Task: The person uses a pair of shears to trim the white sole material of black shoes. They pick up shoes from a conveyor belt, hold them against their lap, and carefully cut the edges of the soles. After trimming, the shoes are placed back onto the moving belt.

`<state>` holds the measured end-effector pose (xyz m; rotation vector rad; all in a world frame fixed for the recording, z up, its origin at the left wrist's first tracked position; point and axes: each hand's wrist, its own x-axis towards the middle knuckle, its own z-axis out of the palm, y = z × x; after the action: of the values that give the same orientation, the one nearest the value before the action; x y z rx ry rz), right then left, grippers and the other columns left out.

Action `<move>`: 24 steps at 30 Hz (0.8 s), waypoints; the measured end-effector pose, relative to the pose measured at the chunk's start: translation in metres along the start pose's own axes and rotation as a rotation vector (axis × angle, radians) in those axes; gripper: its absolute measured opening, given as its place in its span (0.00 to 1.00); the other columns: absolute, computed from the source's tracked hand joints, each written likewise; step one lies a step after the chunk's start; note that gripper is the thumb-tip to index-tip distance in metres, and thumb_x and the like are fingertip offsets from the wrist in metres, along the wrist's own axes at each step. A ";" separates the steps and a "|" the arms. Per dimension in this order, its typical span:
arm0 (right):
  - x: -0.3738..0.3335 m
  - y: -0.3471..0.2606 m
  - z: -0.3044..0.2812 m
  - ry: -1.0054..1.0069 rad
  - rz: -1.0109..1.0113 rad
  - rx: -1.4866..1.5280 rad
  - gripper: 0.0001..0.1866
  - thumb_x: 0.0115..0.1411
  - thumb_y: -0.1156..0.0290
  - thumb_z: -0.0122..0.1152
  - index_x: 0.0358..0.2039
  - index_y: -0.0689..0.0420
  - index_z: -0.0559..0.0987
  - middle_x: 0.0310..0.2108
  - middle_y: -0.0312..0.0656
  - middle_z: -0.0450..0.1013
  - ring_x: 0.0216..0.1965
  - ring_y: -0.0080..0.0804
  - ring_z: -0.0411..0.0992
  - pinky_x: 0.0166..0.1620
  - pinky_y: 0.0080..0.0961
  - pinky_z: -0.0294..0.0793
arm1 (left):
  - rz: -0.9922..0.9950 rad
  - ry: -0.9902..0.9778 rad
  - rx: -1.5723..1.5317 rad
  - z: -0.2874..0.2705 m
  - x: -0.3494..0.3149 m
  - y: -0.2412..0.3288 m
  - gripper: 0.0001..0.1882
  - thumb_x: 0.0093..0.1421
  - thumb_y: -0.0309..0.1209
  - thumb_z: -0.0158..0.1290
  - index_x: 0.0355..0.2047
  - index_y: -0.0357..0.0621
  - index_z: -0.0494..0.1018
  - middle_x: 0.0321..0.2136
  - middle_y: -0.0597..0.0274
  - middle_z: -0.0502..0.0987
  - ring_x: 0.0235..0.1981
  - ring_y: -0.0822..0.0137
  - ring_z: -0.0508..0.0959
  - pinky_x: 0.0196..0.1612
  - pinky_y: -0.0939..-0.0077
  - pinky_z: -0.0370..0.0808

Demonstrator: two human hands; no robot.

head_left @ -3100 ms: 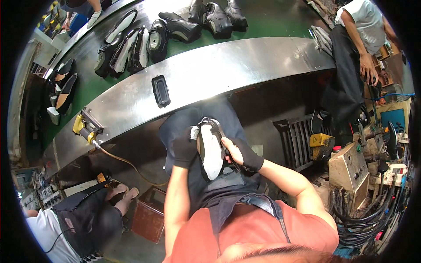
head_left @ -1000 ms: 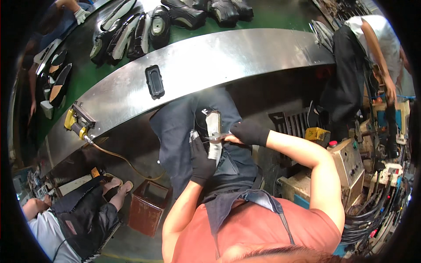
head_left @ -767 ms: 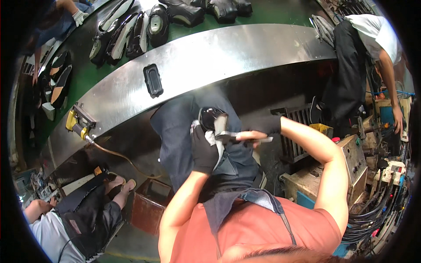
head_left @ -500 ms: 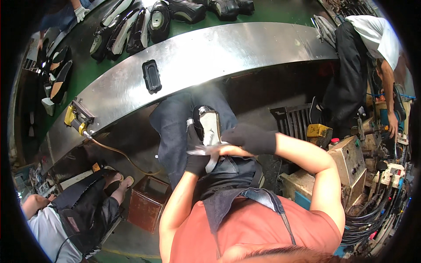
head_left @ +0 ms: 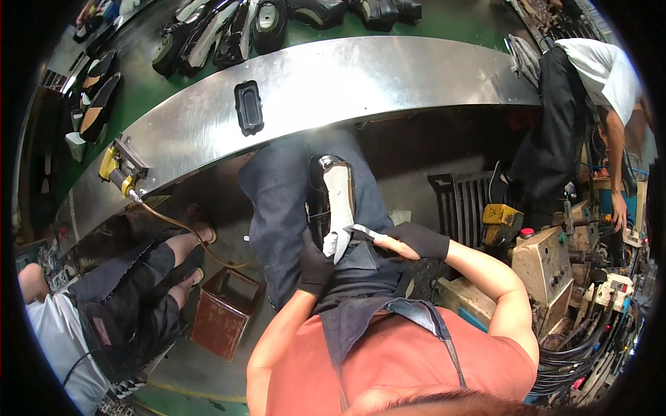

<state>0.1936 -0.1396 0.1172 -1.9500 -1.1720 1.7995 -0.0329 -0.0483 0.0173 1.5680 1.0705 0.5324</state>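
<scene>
A black shoe with a pale sole (head_left: 338, 202) lies sole-up on my lap, over a dark denim apron (head_left: 284, 201). My left hand (head_left: 316, 262), in a black glove, grips the near end of the shoe. Beside it my right hand (head_left: 409, 243), in a fingerless black glove, holds a small metal blade (head_left: 361, 232) whose tip touches the sole's near edge.
A curved steel bench (head_left: 361, 76) runs in front of me, with a black rectangular pad (head_left: 249, 107) on it and a yellow tool (head_left: 114, 165) at its left. Several black shoes (head_left: 229, 35) lie on the green belt beyond. One person sits left, another stands right by machines.
The shoe has been turned in my lap several times. My right hand swung out to the right, then came back with the blade to the sole's near end.
</scene>
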 end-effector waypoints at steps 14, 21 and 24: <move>0.024 0.023 0.070 0.346 -0.446 -0.043 0.20 0.67 0.55 0.48 0.34 0.61 0.76 0.27 0.52 0.73 0.29 0.47 0.72 0.34 0.37 0.68 | -0.016 -0.226 0.181 -0.028 -0.012 0.021 0.54 0.49 0.40 0.67 0.65 0.32 0.44 0.47 0.35 0.74 0.45 0.44 0.79 0.44 0.58 0.77; -0.016 0.030 0.049 0.444 -0.295 0.157 0.20 0.69 0.57 0.46 0.30 0.61 0.75 0.21 0.43 0.71 0.23 0.32 0.69 0.31 0.31 0.69 | 0.147 -0.244 0.134 -0.146 0.016 0.104 0.30 0.46 0.28 0.68 0.49 0.36 0.71 0.41 0.50 0.79 0.42 0.62 0.81 0.46 0.68 0.77; -0.023 0.027 0.040 0.410 -0.223 0.416 0.21 0.70 0.57 0.46 0.27 0.61 0.74 0.20 0.37 0.70 0.23 0.23 0.69 0.30 0.25 0.69 | 0.163 0.152 -0.183 -0.117 0.047 0.130 0.33 0.46 0.24 0.67 0.52 0.38 0.67 0.46 0.56 0.75 0.49 0.64 0.76 0.52 0.70 0.73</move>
<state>0.1692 -0.1866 0.1078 -1.7476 -0.7707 1.3163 -0.0574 0.0556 0.1632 1.4783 0.9814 0.8488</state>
